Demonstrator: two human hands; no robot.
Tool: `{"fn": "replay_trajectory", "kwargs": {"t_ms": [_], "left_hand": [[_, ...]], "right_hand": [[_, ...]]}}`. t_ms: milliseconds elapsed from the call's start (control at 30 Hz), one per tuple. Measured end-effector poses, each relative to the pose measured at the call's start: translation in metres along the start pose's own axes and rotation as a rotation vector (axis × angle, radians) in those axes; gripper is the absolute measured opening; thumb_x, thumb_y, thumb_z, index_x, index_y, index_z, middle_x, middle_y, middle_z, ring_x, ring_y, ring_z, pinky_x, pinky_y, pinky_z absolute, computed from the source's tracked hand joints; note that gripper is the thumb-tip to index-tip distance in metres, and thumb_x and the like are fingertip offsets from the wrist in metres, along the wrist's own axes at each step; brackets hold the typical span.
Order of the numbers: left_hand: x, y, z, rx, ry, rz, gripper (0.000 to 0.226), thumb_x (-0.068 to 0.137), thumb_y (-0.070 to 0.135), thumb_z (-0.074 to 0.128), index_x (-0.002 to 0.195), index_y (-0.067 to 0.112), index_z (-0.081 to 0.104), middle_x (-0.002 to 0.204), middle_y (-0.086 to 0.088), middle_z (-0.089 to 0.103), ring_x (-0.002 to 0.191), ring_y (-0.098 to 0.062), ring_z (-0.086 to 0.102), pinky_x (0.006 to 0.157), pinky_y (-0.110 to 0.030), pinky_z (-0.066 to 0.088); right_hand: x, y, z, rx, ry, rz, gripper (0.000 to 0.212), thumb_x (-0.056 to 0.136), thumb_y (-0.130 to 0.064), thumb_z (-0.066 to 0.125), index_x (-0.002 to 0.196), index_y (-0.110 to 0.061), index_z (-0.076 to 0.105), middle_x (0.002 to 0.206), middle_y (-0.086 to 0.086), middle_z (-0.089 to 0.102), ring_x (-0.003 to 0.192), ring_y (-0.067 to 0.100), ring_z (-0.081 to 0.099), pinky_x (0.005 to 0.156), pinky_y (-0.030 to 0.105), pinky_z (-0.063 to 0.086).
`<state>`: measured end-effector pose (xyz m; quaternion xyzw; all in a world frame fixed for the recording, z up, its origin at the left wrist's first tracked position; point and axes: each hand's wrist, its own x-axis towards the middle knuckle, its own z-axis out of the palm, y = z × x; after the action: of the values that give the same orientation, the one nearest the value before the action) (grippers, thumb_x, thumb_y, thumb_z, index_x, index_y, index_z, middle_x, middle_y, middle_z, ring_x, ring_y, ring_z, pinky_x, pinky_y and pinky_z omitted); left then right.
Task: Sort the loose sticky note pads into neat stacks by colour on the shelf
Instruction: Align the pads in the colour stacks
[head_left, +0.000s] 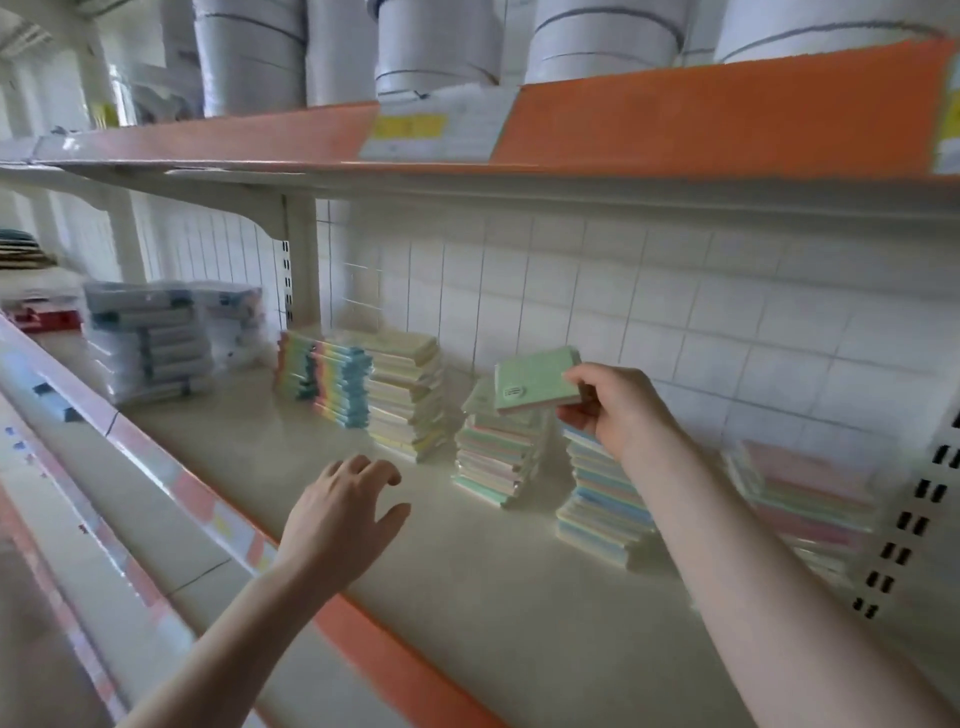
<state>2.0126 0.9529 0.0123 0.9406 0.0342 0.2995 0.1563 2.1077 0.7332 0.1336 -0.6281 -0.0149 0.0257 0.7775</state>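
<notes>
My right hand (615, 408) pinches a green sticky note pad (535, 379) by its right edge, holding it just above a stack of mixed green and pink pads (493, 457). Under my right wrist stands a stack of blue and yellow pads (602, 509). A yellow-topped stack (408, 395) and rainbow-edged pads (332, 379) stand further left. A pink-topped stack (805, 499) sits at the right. My left hand (343, 512) hovers over the shelf (467, 597) with fingers loosely spread, holding nothing.
Plastic-wrapped packs (150, 343) stand at the shelf's left end. The upper shelf (675, 119) with white rolls (436, 47) hangs overhead. A white tiled wall (701, 312) backs the stacks. An orange lip (374, 644) runs along the shelf's front edge.
</notes>
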Motion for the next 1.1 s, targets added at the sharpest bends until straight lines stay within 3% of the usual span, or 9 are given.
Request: {"fn": "replay_trajectory", "kwargs": {"t_ms": [367, 467, 567, 600, 667, 733, 933, 1100], "left_hand": [[0.080, -0.120, 0.028, -0.151, -0.151, 0.161, 0.025, 0.078, 0.031, 0.074, 0.100, 0.020, 0.067, 0.095, 0.002, 0.064, 0.095, -0.022, 0.061, 0.076, -0.032, 0.046], [0.093, -0.135, 0.036, -0.206, -0.198, 0.197, 0.024, 0.076, 0.030, 0.076, 0.097, 0.021, 0.068, 0.092, 0.003, 0.064, 0.090, -0.020, 0.061, 0.074, -0.031, 0.047], [0.097, -0.142, 0.047, -0.255, -0.239, 0.224, 0.022, 0.075, 0.026, 0.078, 0.094, 0.022, 0.069, 0.089, 0.005, 0.063, 0.087, -0.019, 0.061, 0.072, -0.031, 0.046], [0.097, -0.144, 0.053, -0.268, -0.254, 0.226, 0.022, 0.074, 0.025, 0.078, 0.093, 0.022, 0.069, 0.088, 0.005, 0.062, 0.086, -0.020, 0.061, 0.072, -0.031, 0.046], [0.095, -0.147, 0.062, -0.296, -0.296, 0.205, 0.018, 0.074, 0.023, 0.077, 0.091, 0.022, 0.070, 0.087, 0.005, 0.062, 0.086, -0.022, 0.061, 0.074, -0.032, 0.046], [0.095, -0.150, 0.071, -0.327, -0.323, 0.181, 0.012, 0.075, 0.023, 0.072, 0.087, 0.024, 0.070, 0.085, 0.007, 0.060, 0.087, -0.023, 0.061, 0.077, -0.033, 0.046], [0.098, -0.151, 0.076, -0.360, -0.344, 0.177, 0.013, 0.079, 0.020, 0.071, 0.089, 0.027, 0.068, 0.088, 0.012, 0.057, 0.090, -0.014, 0.056, 0.075, -0.024, 0.037], [0.099, -0.151, 0.076, -0.354, -0.341, 0.177, 0.010, 0.080, 0.020, 0.070, 0.088, 0.026, 0.069, 0.084, 0.017, 0.053, 0.089, -0.013, 0.056, 0.075, -0.021, 0.036]], "right_hand": [[0.056, 0.028, 0.062, -0.176, 0.407, -0.121, 0.022, 0.085, 0.009, 0.052, 0.068, -0.005, 0.052, 0.067, 0.012, 0.054, 0.059, 0.021, 0.056, 0.037, 0.020, 0.049], [0.057, 0.036, 0.062, -0.342, 0.524, -0.188, 0.027, 0.082, 0.008, 0.053, 0.063, -0.011, 0.053, 0.068, 0.008, 0.057, 0.058, 0.019, 0.057, 0.044, 0.024, 0.052], [0.058, 0.046, 0.062, -0.531, 0.648, -0.236, 0.028, 0.077, 0.004, 0.057, 0.055, -0.014, 0.054, 0.067, 0.009, 0.059, 0.059, 0.025, 0.058, 0.062, 0.040, 0.055], [0.060, 0.048, 0.061, -0.584, 0.683, -0.248, 0.024, 0.075, 0.001, 0.059, 0.057, -0.014, 0.057, 0.069, 0.009, 0.060, 0.065, 0.026, 0.060, 0.066, 0.042, 0.054], [0.063, 0.052, 0.060, -0.669, 0.727, -0.264, 0.007, 0.076, -0.005, 0.062, 0.074, -0.010, 0.067, 0.075, 0.006, 0.061, 0.075, 0.021, 0.059, 0.068, 0.031, 0.046], [0.064, 0.055, 0.059, -0.718, 0.754, -0.287, 0.014, 0.078, -0.008, 0.062, 0.090, -0.006, 0.069, 0.081, 0.005, 0.064, 0.082, 0.020, 0.059, 0.069, 0.028, 0.041], [0.061, 0.058, 0.058, -0.950, 0.766, -0.256, 0.028, 0.087, -0.015, 0.059, 0.113, -0.006, 0.063, 0.115, 0.012, 0.065, 0.110, 0.029, 0.057, 0.084, 0.031, 0.041], [0.059, 0.058, 0.061, -1.195, 0.725, -0.246, 0.030, 0.089, -0.017, 0.055, 0.119, -0.009, 0.058, 0.121, 0.010, 0.062, 0.113, 0.030, 0.054, 0.085, 0.032, 0.039]]}}
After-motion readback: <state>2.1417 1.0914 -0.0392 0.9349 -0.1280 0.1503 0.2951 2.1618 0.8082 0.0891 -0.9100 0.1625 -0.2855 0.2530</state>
